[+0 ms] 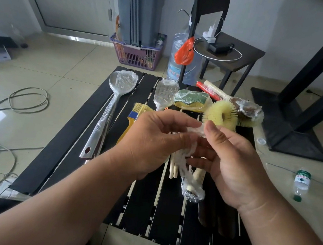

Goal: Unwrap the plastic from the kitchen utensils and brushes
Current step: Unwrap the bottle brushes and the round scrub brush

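Black slatted table (87,134), wrapped ladle (110,104), sponge (191,100), both hands' fingers (179,120) pinching plastic wrap (193,131)

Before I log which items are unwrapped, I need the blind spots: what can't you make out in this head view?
- Handle of the yellow ring-shaped bristle brush: hidden behind the right hand and the left hand.
- Cream sticks below the hands: upper ends covered by the left hand, so what they are is unclear.
- Dark utensils on the black slatted table: too dark to identify.
- Label on the small clear bottle: too small to read.
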